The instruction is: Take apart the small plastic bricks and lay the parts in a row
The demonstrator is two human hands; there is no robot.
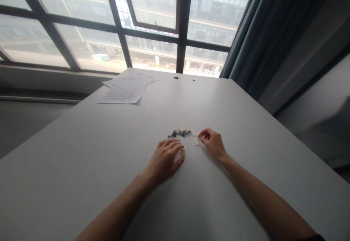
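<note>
While nr window [151, 6], wht tbl [155, 119]

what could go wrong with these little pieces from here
The small yellowish piece sits at the fingertips of the right hand, so it might slip and drop. The left hand lies close to the pile of grey and white pieces, so a careless sweep could scatter it. The yellow block by its thumb might get knocked too.
</note>
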